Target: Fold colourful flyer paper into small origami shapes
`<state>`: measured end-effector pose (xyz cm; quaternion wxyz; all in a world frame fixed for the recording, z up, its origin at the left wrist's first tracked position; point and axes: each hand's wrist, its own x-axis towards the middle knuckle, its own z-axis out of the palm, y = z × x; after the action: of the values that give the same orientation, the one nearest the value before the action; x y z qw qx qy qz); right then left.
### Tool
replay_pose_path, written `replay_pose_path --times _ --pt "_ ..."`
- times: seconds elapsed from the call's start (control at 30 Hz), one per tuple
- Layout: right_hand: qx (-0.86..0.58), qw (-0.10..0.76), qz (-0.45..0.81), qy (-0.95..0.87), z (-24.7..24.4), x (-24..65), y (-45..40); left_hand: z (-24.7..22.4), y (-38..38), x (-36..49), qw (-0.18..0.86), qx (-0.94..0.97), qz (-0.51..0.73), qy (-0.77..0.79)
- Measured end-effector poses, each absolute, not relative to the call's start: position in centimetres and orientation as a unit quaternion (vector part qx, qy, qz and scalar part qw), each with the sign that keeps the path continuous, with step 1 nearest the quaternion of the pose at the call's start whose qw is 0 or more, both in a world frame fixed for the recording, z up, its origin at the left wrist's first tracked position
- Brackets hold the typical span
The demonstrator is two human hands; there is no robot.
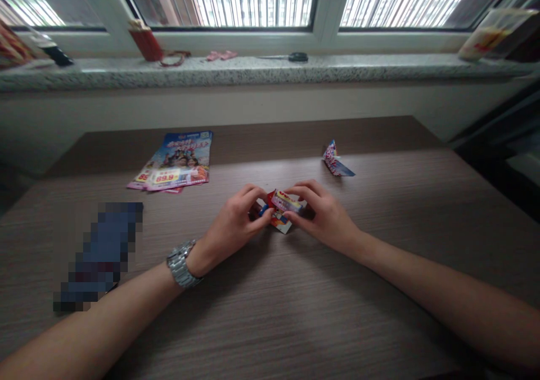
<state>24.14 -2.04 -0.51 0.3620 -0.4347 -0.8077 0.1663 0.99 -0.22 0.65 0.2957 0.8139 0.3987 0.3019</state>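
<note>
At the middle of the wooden table, a small folded piece of colourful printed paper (283,210) is held between both hands. My left hand (242,217), with a silver watch on its wrist, pinches its left side between thumb and fingers. On the right side, my right hand (321,214) grips the paper the same way. Red, yellow, blue and white print shows on the folds, and a pale corner points toward me. The fingertips hide parts of both edges.
Printed flyers (181,163) lie at the back left of the table (270,324). A folded paper piece (334,161) stands at the back right. A blurred dark blue object (101,253) lies near my left forearm. Small items rest on the stone windowsill (253,76).
</note>
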Motion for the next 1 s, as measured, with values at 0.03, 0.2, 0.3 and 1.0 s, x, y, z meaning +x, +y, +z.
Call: replay_pose_path --times 0.03,0.2,0.3,1.0 --pt "-0.426 0.36 0.147 -0.817 -0.64 24.11 -1.98 0.58 -0.23 0.99 0.298 0.813 0.302 0.399" --pt "-0.39 0.34 0.081 -0.852 -0.98 24.14 -1.85 0.41 -0.38 1.14 0.314 0.809 0.302 0.395" --pt "-0.376 0.321 0.068 -0.867 -0.77 24.18 -1.99 0.48 -0.46 1.22 0.316 0.807 0.305 0.394" --pt "-0.346 0.233 0.004 -0.909 -0.26 24.55 -2.27 0.62 -0.61 1.22 0.344 0.792 0.317 0.392"
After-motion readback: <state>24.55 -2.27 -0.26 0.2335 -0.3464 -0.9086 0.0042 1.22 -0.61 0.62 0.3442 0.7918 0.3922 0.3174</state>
